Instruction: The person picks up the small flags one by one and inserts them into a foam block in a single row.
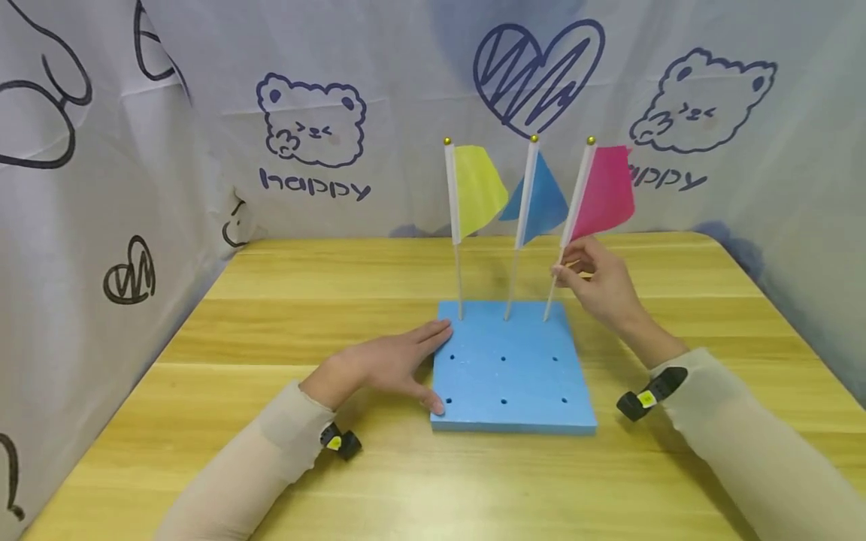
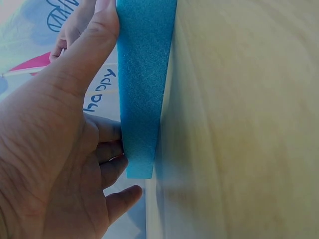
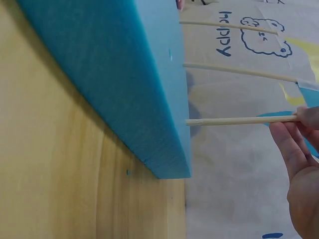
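A blue foam board (image 1: pixel 504 383) with rows of small holes lies flat on the table. Three small flags stand in its back row: a yellow flag (image 1: pixel 479 188), a blue flag (image 1: pixel 543 199) and a pink flag (image 1: pixel 604 191), each with a gold ball on top. My right hand (image 1: pixel 598 282) pinches the pink flag's wooden stick (image 3: pixel 239 120) just under the cloth; the stick's lower end meets the board and leans right. With fingers spread, my left hand (image 1: pixel 399 364) rests against the board's left side, thumb at the front corner.
The wooden table (image 1: pixel 291 300) extends around the board. Behind it hangs a white cloth (image 1: pixel 406 98) with drawn bears, a heart and lettering. A black wrist camera is strapped at each sleeve (image 1: pixel 246 466).
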Available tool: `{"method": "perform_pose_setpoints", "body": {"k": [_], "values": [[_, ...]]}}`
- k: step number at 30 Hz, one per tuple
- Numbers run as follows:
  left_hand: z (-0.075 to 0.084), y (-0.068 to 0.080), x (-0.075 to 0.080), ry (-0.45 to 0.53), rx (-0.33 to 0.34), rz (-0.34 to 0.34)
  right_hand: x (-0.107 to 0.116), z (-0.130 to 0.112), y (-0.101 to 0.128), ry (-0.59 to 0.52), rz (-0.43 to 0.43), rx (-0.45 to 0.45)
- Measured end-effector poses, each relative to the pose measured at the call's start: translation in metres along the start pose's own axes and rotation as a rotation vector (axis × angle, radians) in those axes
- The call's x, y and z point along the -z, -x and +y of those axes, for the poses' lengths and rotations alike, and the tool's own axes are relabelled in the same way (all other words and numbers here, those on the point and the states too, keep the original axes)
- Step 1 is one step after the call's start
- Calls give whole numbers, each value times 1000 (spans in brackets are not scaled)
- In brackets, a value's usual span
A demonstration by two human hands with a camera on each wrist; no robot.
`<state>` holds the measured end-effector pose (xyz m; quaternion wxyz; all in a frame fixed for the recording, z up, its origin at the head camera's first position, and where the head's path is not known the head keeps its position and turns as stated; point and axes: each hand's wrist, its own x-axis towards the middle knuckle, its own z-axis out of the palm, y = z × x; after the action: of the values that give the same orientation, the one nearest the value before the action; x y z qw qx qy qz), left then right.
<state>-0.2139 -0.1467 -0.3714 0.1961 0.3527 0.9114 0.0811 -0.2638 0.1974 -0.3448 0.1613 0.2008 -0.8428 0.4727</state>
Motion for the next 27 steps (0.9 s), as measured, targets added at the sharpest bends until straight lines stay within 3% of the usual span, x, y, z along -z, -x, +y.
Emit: {"method": "perform_pose_setpoints", "body": {"k": [10,21,27], "values": [[-7,3,1,1,12,13,-8,4,-15,0,-59,-49],[-6,0,-6,2,0,13,-5,9,-8,0,-95,-97],[-7,0,-5,-5,-2,17,1,7,-10,53,-97,-93]]}}
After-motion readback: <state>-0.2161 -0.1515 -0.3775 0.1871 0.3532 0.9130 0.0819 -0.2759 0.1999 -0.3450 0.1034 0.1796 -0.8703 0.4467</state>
